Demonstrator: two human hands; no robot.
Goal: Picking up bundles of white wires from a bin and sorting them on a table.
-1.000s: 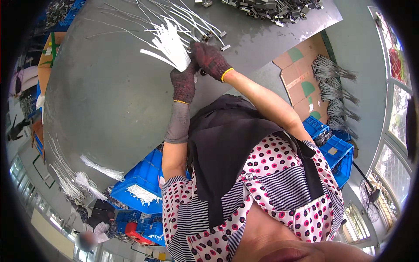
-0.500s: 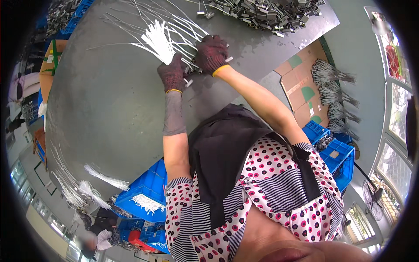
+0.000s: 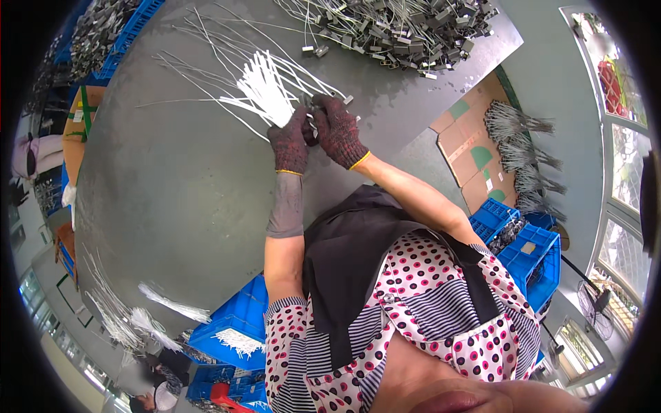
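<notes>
A bundle of thin wires in white sleeves [image 3: 265, 89] fans away from me over the grey table. My left hand [image 3: 289, 143], in a dark red-and-black knitted glove, is closed around its near end. Close against it, my right hand [image 3: 339, 132], gloved alike, has its fingers curled in beside the bundle's end. What these fingers pinch is hidden, though small dark pieces show between the hands. One white-sleeved wire runs out to a small dark block [image 3: 348, 100] just beyond my right hand.
A heap of black blocks with wires [image 3: 413, 34] lies at the table's far right. More wire bundles [image 3: 144, 320] rest at the near left, above a blue crate [image 3: 234, 320]. Cardboard [image 3: 475, 155] and grey wire bundles [image 3: 516, 151] lie beyond the right edge.
Both hands and the bundle have come lower in the view. My right hand has drawn in from the outspread wires to my left hand.
</notes>
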